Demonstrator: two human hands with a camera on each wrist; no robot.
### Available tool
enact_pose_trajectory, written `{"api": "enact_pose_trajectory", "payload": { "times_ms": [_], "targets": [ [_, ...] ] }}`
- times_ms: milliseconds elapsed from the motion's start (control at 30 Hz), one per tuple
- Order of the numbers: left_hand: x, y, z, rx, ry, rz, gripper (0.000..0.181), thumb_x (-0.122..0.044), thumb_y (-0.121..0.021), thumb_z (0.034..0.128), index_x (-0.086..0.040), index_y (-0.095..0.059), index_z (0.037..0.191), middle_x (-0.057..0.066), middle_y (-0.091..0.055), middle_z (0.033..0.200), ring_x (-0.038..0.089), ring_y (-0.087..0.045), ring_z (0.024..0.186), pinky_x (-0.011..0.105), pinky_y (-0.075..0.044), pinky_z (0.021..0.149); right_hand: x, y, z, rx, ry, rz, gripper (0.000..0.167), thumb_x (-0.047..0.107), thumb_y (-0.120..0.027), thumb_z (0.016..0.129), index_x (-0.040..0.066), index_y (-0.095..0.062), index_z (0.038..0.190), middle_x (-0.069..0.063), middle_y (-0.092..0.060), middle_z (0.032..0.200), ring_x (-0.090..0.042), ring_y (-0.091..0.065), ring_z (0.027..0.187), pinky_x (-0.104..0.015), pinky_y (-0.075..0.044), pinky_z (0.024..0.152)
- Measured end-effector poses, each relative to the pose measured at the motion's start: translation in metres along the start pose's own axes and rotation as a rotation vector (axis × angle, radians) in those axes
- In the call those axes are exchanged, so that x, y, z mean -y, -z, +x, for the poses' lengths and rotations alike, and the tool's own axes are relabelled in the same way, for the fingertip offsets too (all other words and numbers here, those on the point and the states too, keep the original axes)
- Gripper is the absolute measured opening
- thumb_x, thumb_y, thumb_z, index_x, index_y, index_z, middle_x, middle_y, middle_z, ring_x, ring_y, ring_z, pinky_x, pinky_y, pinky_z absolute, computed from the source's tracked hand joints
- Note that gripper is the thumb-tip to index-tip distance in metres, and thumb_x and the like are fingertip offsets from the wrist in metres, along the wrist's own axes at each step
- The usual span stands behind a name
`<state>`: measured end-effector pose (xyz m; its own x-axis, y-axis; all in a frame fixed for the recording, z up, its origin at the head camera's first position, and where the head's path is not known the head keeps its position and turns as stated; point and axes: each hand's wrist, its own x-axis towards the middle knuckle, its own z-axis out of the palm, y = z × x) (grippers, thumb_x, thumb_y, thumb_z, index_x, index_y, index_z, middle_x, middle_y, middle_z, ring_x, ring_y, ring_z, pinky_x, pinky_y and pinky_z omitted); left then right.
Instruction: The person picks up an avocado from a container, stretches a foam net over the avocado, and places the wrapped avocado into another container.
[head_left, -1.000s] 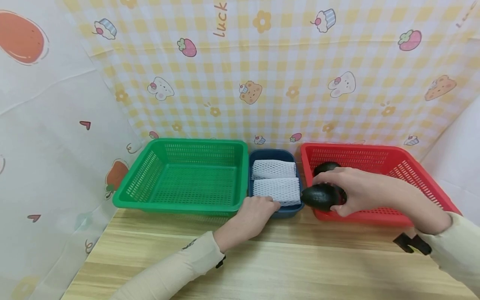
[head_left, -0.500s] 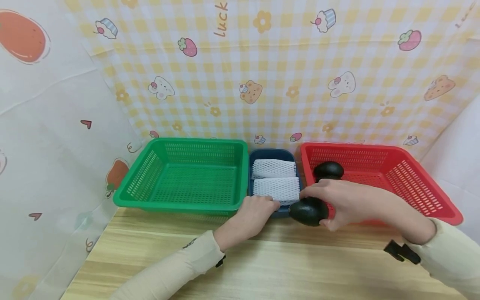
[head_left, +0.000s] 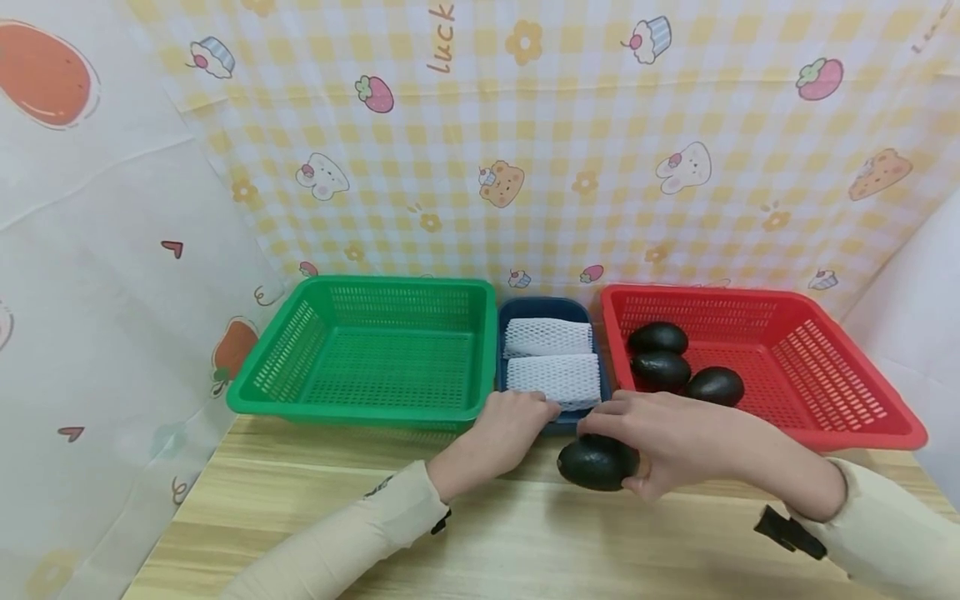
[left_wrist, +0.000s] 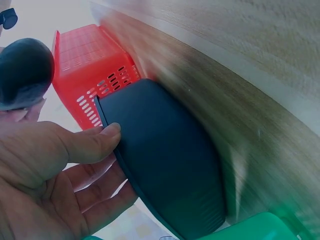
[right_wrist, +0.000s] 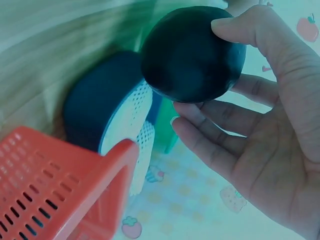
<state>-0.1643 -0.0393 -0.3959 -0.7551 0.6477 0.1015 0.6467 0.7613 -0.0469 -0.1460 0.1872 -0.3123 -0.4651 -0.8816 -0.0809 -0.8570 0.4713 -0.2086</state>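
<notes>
My right hand (head_left: 667,433) grips a dark avocado (head_left: 596,462) in front of the blue container, above the table. Seen from the right wrist, the thumb lies on one side of the avocado (right_wrist: 192,55) and the fingers on the other. My left hand (head_left: 504,429) pinches the near rim of the dark blue container (head_left: 543,308), its thumb against the outer wall (left_wrist: 160,150) in the left wrist view. Two white foam net sleeves (head_left: 555,379) lie side by side in that container. Three more avocados (head_left: 716,387) rest in the red basket (head_left: 832,367), toward its left side.
A green basket (head_left: 390,367) stands to the left of the blue container, and the red one to the right. All three line up on the wooden table (head_left: 525,533) before a checked cloth backdrop (head_left: 555,125). White cloth hangs at the left side.
My right hand has brought the avocado out of the red basket, leftward and toward me, over the table. The other avocados in the basket have come into sight. My left hand has stayed put.
</notes>
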Motion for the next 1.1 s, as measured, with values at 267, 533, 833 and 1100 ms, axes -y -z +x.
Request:
{"api": "enact_pose_trajectory", "payload": {
  "times_ms": [267, 533, 833, 1100],
  "targets": [
    [0.0, 0.0, 0.0, 0.03, 0.015, -0.009, 0.023, -0.01, -0.07, 0.0969, -0.024, -0.076, 0.114, -0.002, -0.071, 0.096, 0.018, -0.066, 0.077, 0.031, -0.051, 0.055, 0.009, -0.013, 0.009, 0.107, -0.019, -0.009, 0.061, 0.034, -0.09, 0.072, 0.019, -0.065, 0.126, 0.005, -0.065, 0.113, -0.014, -0.06, 0.1, -0.032, -0.055, 0.076],
    [-0.001, 0.0, -0.001, 0.039, 0.012, 0.018, 0.023, -0.011, -0.068, 0.0984, -0.025, -0.075, 0.116, -0.002, -0.071, 0.098, 0.019, -0.067, 0.079, 0.033, -0.052, 0.056, 0.011, -0.027, 0.016, 0.149, -0.04, -0.022, 0.06, 0.033, -0.091, 0.07, 0.021, -0.065, 0.121, 0.005, -0.065, 0.11, -0.013, -0.058, 0.094, -0.03, -0.053, 0.072],
    [-0.002, -0.002, 0.0, 0.03, 0.005, 0.05, 0.023, -0.011, -0.067, 0.0989, -0.026, -0.075, 0.114, -0.003, -0.07, 0.096, 0.02, -0.067, 0.078, 0.035, -0.051, 0.055, 0.01, -0.052, 0.022, 0.143, -0.071, -0.05, 0.055, 0.032, -0.092, 0.069, 0.019, -0.066, 0.115, 0.005, -0.064, 0.099, -0.012, -0.056, 0.085, -0.028, -0.05, 0.067],
    [-0.001, -0.002, 0.0, 0.03, 0.011, 0.052, 0.023, -0.011, -0.067, 0.0986, -0.027, -0.076, 0.113, -0.004, -0.07, 0.096, 0.02, -0.067, 0.08, 0.035, -0.052, 0.055, 0.01, -0.062, 0.025, 0.134, -0.098, -0.077, 0.05, 0.034, -0.093, 0.068, 0.018, -0.067, 0.108, 0.005, -0.061, 0.088, -0.008, -0.051, 0.073, -0.026, -0.045, 0.059]
  ]
}}
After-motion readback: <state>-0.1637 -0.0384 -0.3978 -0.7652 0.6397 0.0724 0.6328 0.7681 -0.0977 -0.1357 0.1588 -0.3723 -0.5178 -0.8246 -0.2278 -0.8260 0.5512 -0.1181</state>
